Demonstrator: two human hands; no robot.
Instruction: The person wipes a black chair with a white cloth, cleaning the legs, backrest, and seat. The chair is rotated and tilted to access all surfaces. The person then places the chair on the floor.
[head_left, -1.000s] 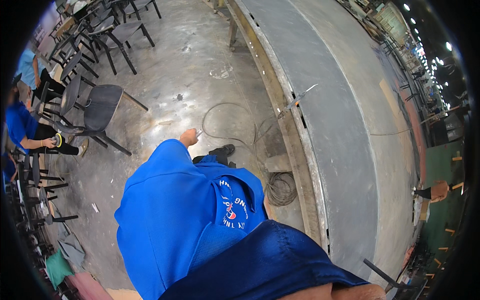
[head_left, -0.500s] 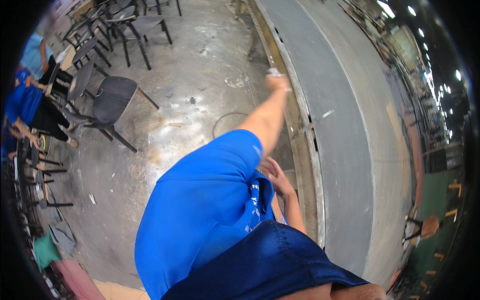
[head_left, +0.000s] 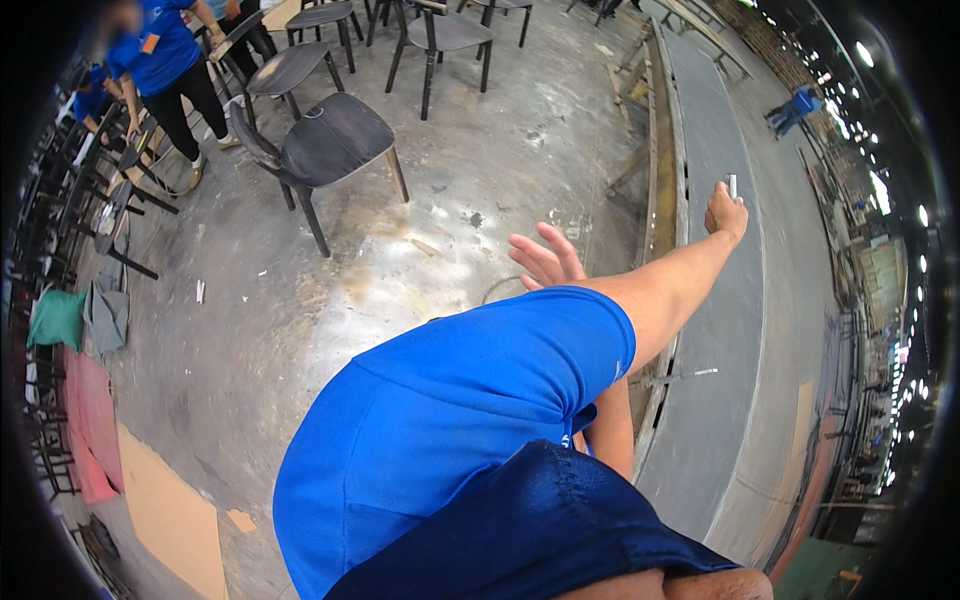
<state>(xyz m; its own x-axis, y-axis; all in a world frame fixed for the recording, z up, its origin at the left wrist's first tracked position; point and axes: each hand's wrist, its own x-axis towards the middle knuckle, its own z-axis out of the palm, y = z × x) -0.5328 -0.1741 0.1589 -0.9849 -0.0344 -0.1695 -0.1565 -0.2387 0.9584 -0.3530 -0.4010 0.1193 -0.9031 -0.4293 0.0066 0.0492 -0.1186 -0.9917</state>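
Note:
My left hand (head_left: 727, 213) reaches far out to the right, over the long grey surface (head_left: 700, 120). Its fingers are wrapped round a small pale, tube-like piece (head_left: 733, 186) that sticks up past the knuckles; its kind is too small to make out. Beneath the outstretched left arm, my right forearm passes upward, partly hidden by the blue sleeve. Beyond that sleeve, my right hand (head_left: 548, 258) shows with fingers spread and nothing in them, above the concrete floor. A thin pale strip (head_left: 705, 372) lies on the grey surface, nearer to me than the left hand.
A wooden edge (head_left: 655, 170) runs along the grey surface. Black chairs (head_left: 340, 140) stand on the floor to the left, several more behind. People in blue shirts (head_left: 165, 55) are among them. Cardboard (head_left: 170, 510), pink sheeting (head_left: 90, 420) and a green cushion (head_left: 57, 318) lie at lower left.
My left hand has swung right, from beside the wooden edge to over the grey surface, still holding the pale piece. My right hand has come up with fingers spread. The view has turned.

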